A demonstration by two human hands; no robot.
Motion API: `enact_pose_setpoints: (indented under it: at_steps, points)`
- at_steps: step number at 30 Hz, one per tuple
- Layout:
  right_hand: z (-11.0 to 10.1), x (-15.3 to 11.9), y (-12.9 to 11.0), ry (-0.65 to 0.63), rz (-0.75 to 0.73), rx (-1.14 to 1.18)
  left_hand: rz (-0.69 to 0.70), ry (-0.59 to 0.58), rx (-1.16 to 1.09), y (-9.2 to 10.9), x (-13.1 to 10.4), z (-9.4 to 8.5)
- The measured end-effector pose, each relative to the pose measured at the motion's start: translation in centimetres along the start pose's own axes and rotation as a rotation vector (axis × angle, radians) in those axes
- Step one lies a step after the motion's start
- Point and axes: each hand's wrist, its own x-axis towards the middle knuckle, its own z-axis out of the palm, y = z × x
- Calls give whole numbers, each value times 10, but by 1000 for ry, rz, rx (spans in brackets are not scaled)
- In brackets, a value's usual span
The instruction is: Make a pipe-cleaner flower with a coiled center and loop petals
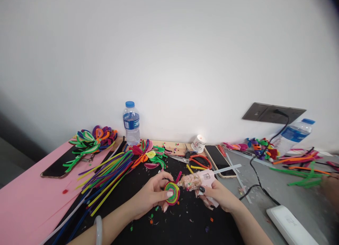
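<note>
Between the thumb and fingers of my left hand (156, 192) is a round coil of pipe cleaners (171, 195), wound in green, yellow and pink rings. My right hand (215, 195) grips a white hot glue gun (206, 178), its front crusted with pinkish residue and a clear glue stick (227, 168) poking out of the back. The glue gun's tip points left, at the coil's upper right edge; whether they touch I cannot tell. A short magenta pipe cleaner end (179, 177) rises just behind the coil.
Loose pipe cleaners (108, 181) lie left, near finished loops (148, 155). Behind my hands are orange-handled scissors (200, 161), a phone (219, 160), a paper cup (198, 143) and a water bottle (131, 125). A black cable (255, 171) crosses the right side; another person's hand (329, 186) is there.
</note>
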Motion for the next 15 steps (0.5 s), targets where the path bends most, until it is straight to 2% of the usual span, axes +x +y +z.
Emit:
enact_pose_setpoints:
  at_steps: [15]
  points:
    - [1,0,0,16,5,10,0,0,3,1,0,0]
